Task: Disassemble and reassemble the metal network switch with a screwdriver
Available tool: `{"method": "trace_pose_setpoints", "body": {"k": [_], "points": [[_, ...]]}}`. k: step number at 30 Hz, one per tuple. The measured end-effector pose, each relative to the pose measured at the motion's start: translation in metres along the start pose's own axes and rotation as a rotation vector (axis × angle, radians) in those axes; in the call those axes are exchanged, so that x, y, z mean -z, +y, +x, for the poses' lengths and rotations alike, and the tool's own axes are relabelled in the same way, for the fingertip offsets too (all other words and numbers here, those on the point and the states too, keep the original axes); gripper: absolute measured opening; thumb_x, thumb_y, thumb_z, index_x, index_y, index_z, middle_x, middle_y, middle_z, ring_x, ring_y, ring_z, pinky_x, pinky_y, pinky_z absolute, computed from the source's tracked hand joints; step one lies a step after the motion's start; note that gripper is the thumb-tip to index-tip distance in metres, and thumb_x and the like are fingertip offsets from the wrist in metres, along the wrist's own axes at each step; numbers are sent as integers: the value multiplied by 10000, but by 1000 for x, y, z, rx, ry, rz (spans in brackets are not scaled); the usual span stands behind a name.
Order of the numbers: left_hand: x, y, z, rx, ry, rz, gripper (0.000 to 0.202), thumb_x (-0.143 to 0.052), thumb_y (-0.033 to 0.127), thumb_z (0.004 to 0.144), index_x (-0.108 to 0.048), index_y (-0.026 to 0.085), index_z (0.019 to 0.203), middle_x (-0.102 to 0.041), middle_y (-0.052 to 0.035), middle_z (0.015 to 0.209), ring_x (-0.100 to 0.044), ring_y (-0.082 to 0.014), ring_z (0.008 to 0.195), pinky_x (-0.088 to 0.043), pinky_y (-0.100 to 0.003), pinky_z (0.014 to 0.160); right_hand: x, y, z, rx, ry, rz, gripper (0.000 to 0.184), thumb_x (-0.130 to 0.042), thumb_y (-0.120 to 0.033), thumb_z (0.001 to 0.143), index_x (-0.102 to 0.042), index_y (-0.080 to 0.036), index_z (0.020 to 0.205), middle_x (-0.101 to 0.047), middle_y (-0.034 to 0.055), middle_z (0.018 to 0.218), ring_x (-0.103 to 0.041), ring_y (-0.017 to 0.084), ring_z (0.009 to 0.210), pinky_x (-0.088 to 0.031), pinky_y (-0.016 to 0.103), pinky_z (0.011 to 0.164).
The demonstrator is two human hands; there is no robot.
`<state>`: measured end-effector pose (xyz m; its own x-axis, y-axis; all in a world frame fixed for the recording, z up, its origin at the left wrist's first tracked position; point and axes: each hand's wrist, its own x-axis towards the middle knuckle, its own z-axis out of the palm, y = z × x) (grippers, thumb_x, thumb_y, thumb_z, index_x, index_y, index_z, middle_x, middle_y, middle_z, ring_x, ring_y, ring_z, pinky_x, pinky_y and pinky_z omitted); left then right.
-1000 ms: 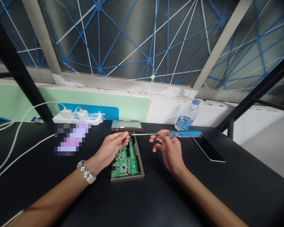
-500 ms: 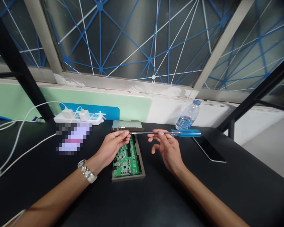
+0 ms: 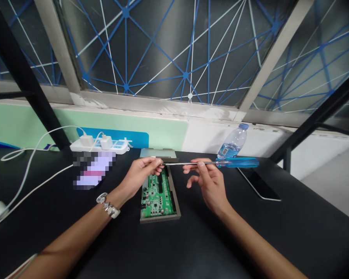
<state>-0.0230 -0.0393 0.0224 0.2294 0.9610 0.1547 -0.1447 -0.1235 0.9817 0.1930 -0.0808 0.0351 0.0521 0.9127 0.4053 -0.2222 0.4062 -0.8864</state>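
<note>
left hand [image 3: 141, 173], right hand [image 3: 211, 182] bare; silvery bracelet [image 3: 107, 206] on left wrist [image 3: 118, 198], oval piece plus chunky links; bare forearms [image 3: 72, 236]

To your right, a water bottle [image 3: 232, 143] stands near a dark-screened device [image 3: 260, 184]. To your left lies a power strip [image 3: 119, 145] with two white plugs [image 3: 106, 142].

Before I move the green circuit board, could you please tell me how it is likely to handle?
The circuit board is probably stiff, since a metal-looking frame edges it. Its exposed components suggest it may be fragile. Lying flat, it seems unlikely to roll or tip.
</note>
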Motion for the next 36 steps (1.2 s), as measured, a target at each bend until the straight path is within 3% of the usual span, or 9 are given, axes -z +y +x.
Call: {"method": "trace_pose_setpoints", "body": {"k": [2, 5, 8, 12, 17, 23, 26, 30, 36], "points": [[8, 3, 4, -135, 7, 267, 292, -576, 411, 914, -709, 171, 1013, -712, -94, 958, -646, -196, 861, -520, -326, 757, -2, -1, -1, 2, 11, -23, 174, -553, -337, 957, -616, -175, 968, -704, 80, 854, -645, 194, 752, -547, 272, 452], [20, 2, 9, -373, 15, 702, 271, -502, 366, 955, -698, 204, 1047, -696, -80, 1063, -619, -229, 1007, -476, -393, 905, -5, -2, -2, -15, 29, -45, 190, -561, -354, 950, -608, -171, 944, -700, 76, 824, -638, 186, 731, -545, 266, 449], [30, -7, 16, -454, -31, 886, 262, -498, 308, 946, -683, 205, 1099, -686, -79, 1100, -597, -247, 1065, -432, -427, 981, -7, 0, -4, -34, 32, -53, 199, -572, -367, 940, -598, -171, 936, -697, 71, 801, -634, 182, 713, -539, 260, 444], [38, -21, 23, -393, -86, 814, 238, -556, 251, 889, -735, 221, 1042, -715, -89, 1041, -631, -255, 1007, -422, -375, 972, -6, 1, -5, -46, 24, -75, 207, -573, -382, 936, -593, -176, 938, -692, 70, 807, -634, 183, 717, -535, 258, 446], [39, -20, 23, -368, -74, 631, 192, -625, 207, 803, -789, 240, 897, -744, -78, 922, -653, -254, 884, -435, -336, 905, -4, 6, -3, -28, 16, -135, 235, -566, -414, 934, -587, -180, 918, -674, 60, 783, -628, 175, 701, -539, 254, 446], [33, -15, 19, -395, -76, 720, 216, -599, 184, 823, -784, 246, 913, -755, -73, 934, -674, -248, 874, -461, -331, 852, -8, 5, 15, 25, -61, -326, 290, -494, -455, 964, -567, -177, 924, -642, 36, 740, -610, 146, 616, -531, 255, 465], [28, -12, 17, -389, -66, 713, 221, -594, 195, 842, -767, 242, 970, -747, -73, 1020, -672, -253, 953, -464, -345, 893, -21, -6, 34, 46, -184, -515, 310, -440, -454, 985, -555, -179, 905, -642, 20, 722, -575, 114, 489, -498, 256, 463], [26, -1, 13, -334, -88, 516, 226, -556, 241, 896, -717, 203, 1050, -730, -80, 1075, -663, -238, 1022, -481, -334, 914, -54, -22, 66, 105, -422, -755, 270, -423, -341, 999, -520, -186, 801, -646, 21, 685, -578, 114, 508, -436, 241, 513], [39, 3, 14, -291, -76, 374, 214, -676, 297, 831, -681, 163, 998, -724, -82, 956, -679, -213, 889, -508, -316, 834, -95, -20, 92, 196, -567, -945, 217, -463, -197, 957, -516, -179, 748, -625, 26, 636, -535, 121, 520, -346, 257, 545]]}}
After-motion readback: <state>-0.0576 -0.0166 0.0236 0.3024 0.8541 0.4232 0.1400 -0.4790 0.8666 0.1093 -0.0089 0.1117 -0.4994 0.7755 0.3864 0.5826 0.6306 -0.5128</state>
